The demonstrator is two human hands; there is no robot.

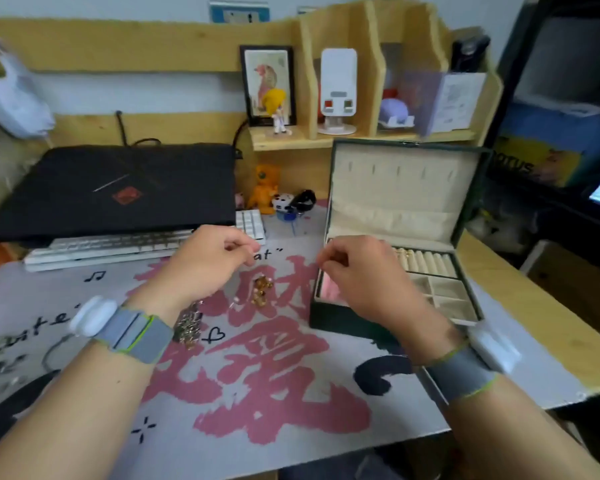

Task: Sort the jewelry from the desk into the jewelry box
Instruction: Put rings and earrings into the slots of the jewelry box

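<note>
Jewelry lies on your desk mat (257,427) in two heaps: a silvery chain cluster (187,323) at the left, partly hidden under your left wrist, and a small gold pile (262,289) to its right, between your hands. Your left hand (205,268) hovers over the mat with fingers curled and fingertips pinched together; whether they hold anything is too blurred to tell. Farther right, your right hand (357,275) is curled the same way, just beside the near-left corner of the open jewelry box (326,311).
</note>
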